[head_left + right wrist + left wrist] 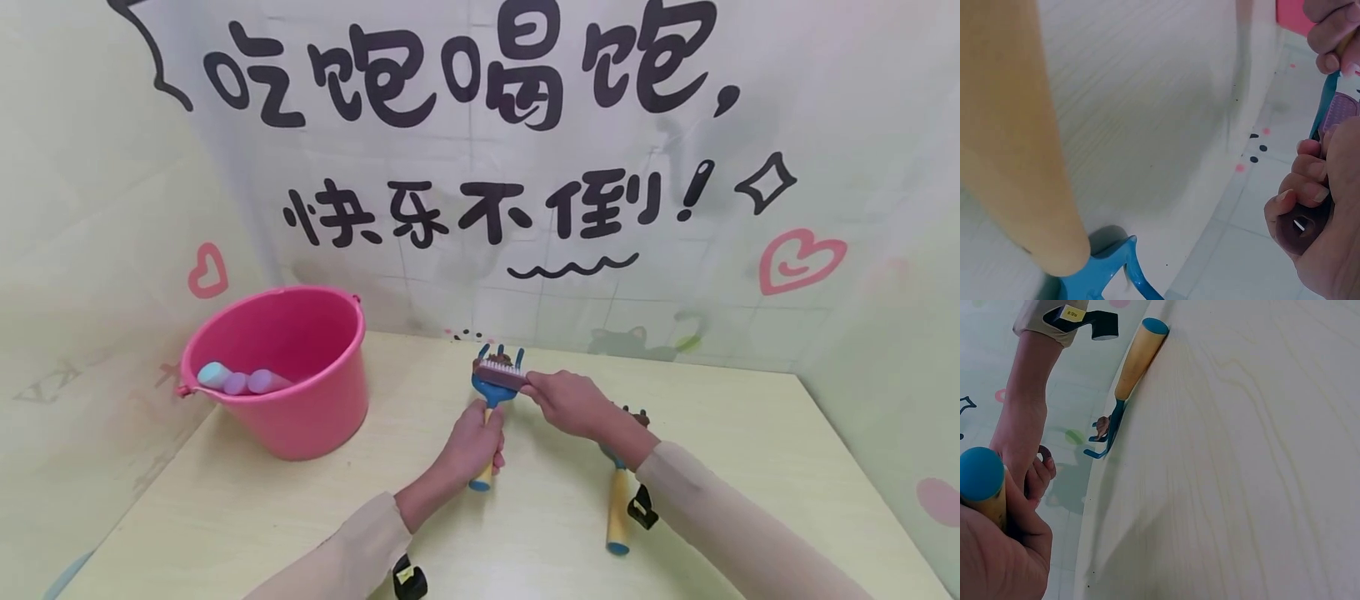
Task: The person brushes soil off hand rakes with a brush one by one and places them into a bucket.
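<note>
My left hand [467, 437] grips the wooden handle of a blue hand rake [481, 482], its tines pointing away toward the back wall. Brown clumps of dirt [498, 359] sit among the tines. In my right hand [572, 405] is a brush [502, 377] with a dull purple body and pale bristles. Its head lies across the base of the rake's tines. Fingers curl round the brush's dark handle [1300, 230] in the right wrist view. A second hand rake [618, 517], also with brown clumps on its tines, lies on the table under my right forearm.
A pink bucket [318, 425] stands at the table's left, with several pastel rounded ends [236, 382] showing inside its rim. The pale wood table [540, 533] meets a printed curtain-like wall [420, 292] at the back and sides.
</note>
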Motion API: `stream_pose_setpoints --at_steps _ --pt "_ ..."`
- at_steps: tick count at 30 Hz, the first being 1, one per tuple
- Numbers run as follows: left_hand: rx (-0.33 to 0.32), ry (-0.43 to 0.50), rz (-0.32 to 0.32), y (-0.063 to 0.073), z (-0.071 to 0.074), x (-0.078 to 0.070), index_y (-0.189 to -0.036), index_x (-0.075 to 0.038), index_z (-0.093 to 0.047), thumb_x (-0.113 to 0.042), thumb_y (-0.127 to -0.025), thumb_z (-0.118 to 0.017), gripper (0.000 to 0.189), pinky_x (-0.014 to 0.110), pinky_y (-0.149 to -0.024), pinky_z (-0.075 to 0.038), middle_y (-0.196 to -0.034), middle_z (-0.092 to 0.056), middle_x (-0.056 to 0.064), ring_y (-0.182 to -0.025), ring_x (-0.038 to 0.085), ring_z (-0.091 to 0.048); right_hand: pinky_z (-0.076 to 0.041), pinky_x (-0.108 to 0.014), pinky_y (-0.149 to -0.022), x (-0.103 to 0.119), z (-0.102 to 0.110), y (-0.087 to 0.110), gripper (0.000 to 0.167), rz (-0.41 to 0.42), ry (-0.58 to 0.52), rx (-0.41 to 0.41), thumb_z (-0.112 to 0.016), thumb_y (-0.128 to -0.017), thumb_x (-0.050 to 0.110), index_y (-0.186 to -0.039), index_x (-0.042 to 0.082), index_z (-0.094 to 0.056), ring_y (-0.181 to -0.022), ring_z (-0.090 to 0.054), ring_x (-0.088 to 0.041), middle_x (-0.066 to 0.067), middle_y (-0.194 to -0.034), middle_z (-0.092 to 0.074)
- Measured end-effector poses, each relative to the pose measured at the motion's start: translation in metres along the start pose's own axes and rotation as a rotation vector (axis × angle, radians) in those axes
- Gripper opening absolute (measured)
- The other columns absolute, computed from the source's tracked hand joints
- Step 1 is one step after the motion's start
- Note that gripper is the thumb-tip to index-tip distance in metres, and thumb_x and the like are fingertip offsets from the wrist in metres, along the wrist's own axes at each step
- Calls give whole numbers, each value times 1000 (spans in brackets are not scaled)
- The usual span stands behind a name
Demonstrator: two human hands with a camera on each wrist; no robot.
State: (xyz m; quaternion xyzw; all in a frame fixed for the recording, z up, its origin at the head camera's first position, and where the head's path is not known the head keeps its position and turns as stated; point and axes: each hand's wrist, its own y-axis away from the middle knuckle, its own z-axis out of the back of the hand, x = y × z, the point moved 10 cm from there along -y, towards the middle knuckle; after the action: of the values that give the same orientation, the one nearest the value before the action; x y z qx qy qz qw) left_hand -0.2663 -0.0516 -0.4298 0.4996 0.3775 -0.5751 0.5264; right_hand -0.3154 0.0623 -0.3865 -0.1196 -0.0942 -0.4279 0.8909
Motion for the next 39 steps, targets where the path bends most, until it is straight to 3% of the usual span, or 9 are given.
stream_pose_setpoints --at_steps 5,13,21,39 --pt "-34 -36 22 0 5 4 -118 4 -46 -24 -110 -42 28 26 -46 -47 -67 -56 7 -46 14 -53 -45 -32 -54 2 -6 -6 21 -9 13 -9 -53 -108 29 -107 11 -63 -61 -51 -15 1 -78 -60" --pt "-53 -54 5 1 10 1 -111 4 -47 -19 -110 -43 23 26 -43 -46 -66 -55 7 -45 14 -53 -42 -34 -49 -4 -5 -22 18 -84 111 -11 -54 -107 30 -103 13 -60 -58 -50 -18 -2 -75 -60" --pt "-69 -39 4 0 15 -1 -115 5 -46 -18 -110 -43 24 26 -44 -46 -67 -55 9 -45 14 -53 -41 -32 -49 -8 -6 -38 20 -119 218 6 -55 -106 32 -112 15 -62 -60 -52 -20 -5 -81 -66" --pt "-35 49 43 -2 7 -12 -112 5 -44 -19 -111 -40 24 21 -44 -44 -66 -48 3 -46 12 -48 -35 -28 -41 -5 19 -32 13 -60 328 -246 -60 -104 27 -109 16 -63 -51 -43 -16 2 -63 -51"
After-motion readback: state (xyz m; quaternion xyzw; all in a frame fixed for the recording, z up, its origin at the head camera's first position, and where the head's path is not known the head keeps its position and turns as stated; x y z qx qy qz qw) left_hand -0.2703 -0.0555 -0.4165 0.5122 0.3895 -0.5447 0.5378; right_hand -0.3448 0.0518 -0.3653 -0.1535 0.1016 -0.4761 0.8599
